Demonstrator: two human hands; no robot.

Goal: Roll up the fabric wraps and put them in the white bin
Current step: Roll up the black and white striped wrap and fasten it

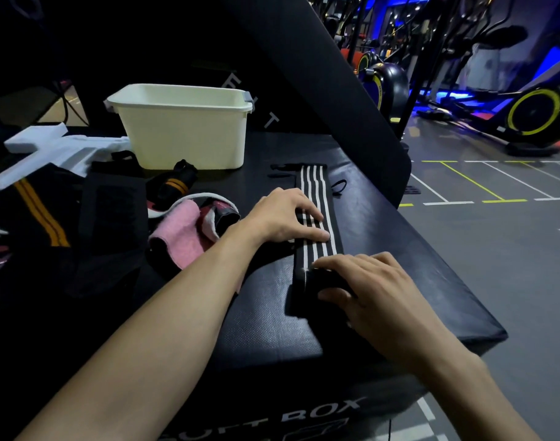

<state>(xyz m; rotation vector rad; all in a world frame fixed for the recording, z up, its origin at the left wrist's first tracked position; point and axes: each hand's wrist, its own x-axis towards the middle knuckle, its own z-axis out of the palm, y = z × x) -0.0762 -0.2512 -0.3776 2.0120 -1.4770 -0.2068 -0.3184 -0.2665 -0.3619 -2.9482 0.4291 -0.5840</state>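
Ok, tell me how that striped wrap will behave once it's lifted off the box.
The striped wrap lies flat and limp along the box top, so it will probably droop. The rolled end under the right hand may unroll if released. The left hand presses it flat, so it likely shifts easily.

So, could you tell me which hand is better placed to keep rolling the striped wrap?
The right hand: it already grips the rolled near end of the striped wrap, while the left hand presses flat on the unrolled length ahead.
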